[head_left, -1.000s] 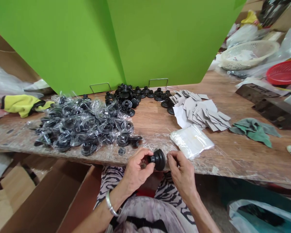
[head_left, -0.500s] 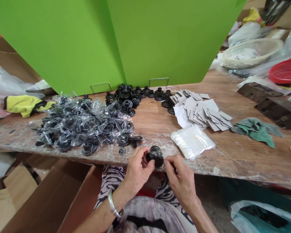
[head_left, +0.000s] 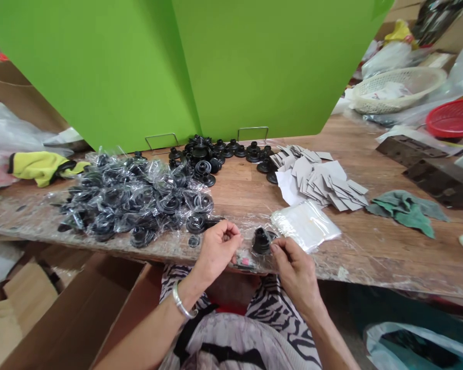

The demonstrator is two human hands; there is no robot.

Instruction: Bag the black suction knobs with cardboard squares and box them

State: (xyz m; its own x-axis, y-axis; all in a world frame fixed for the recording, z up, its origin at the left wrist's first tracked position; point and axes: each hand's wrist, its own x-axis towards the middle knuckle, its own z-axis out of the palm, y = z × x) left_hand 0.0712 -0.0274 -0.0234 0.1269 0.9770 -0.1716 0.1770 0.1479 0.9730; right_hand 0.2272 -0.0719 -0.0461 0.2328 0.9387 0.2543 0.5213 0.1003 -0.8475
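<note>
Step in hand: looks like bagging one black part, film not yet settled round it
Black part: at the bench front edge, narrow end up, between the hands, nearer the right
Left hand: thumb and index nearly together, other fingers curled, off the part; can't make out if film is caught there
Right hand: thumb and index pinched together at the part's side, seemingly on clear film
Next move: calls for a sure grip on the film edge, part kept steady, I'd judge
Bag stack: just beyond right hand
Wrapped parts: heaped beyond left hand
</note>
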